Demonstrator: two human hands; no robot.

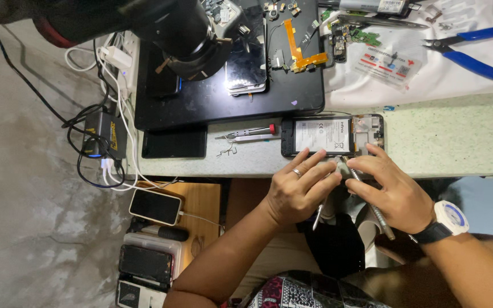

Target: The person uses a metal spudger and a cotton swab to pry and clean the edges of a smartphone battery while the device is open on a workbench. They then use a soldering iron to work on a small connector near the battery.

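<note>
An opened phone (332,136) lies face down near the table's front edge, its back cover off and its white-labelled battery showing. My left hand (300,185), with a ring on one finger, rests its fingertips on the phone's near edge and pinches a thin pale tool (318,217) that hangs down. My right hand (386,185), a white watch on its wrist, grips a slim metal screwdriver (372,205) whose tip points at the phone's near edge, between the two hands.
A black mat (223,100) holds another phone, an orange flex cable and small parts under a dark microscope (189,34). A small screwdriver (246,134) lies left of the opened phone. Blue-handled pliers (475,51) lie far right. Cables, a charger and several phones sit lower left.
</note>
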